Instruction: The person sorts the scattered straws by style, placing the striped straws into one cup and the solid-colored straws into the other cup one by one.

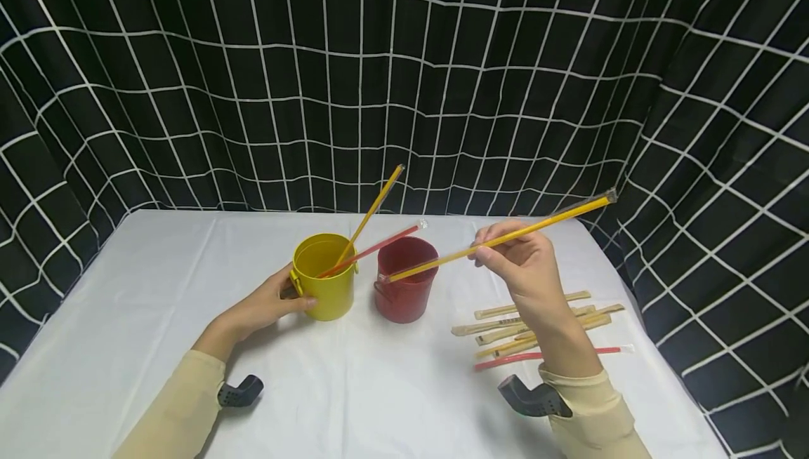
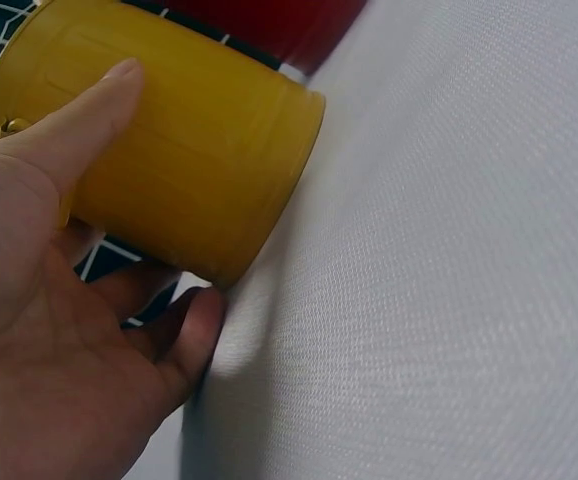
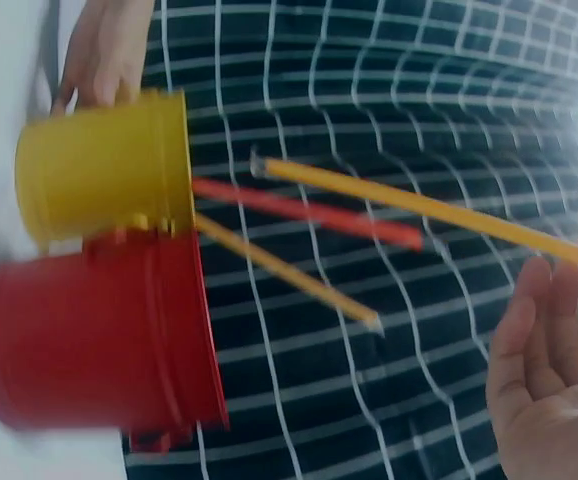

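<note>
My left hand [image 1: 268, 304] grips a small yellow bucket [image 1: 331, 297] from its left side, thumb across the front and fingers behind. The bucket stands upright on the white cloth. Inside it lean a yellow straw [image 1: 377, 203] and a red straw [image 1: 388, 241], both slanting right. Between thumb and fingertips my right hand [image 1: 527, 262] pinches another yellow straw [image 1: 550, 222] in a clear wrapper. That straw is in the air, its lower left end overlapping a dark red bucket [image 1: 404, 301] in the head view. In the right wrist view, its far end [image 3: 261, 166] points towards the yellow bucket.
Several paper-wrapped straws [image 1: 496, 328] lie in a loose pile under my right forearm, with a red straw [image 1: 508, 361] along the near side. A black curtain with a white grid [image 1: 392, 80] rises behind the white-covered table [image 1: 354, 403].
</note>
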